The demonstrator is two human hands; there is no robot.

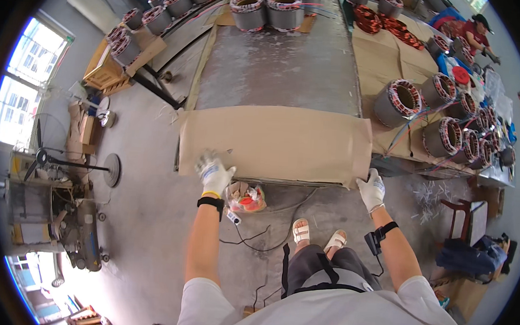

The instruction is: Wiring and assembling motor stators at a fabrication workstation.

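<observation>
A broad sheet of brown cardboard (276,141) lies across the near end of a long metal-topped table (279,69). My left hand (214,173), in a white knitted glove, rests on the sheet's near left edge with its fingers spread, slightly blurred. At the near right corner, my right hand (372,191), also gloved, has its thumb over the sheet and its fingers along the side edge, closed on the corner. Part of its grip is hidden. Farther along the tabletop stand several grey motor stators (284,11) with copper windings.
More stators (398,103) crowd the cardboard-covered table at right, near red wire coils (390,28). A person (478,35) works at the far right. Below the table's near edge sits a bag of scraps (245,197), with cables on the floor. A fan (42,157) stands left.
</observation>
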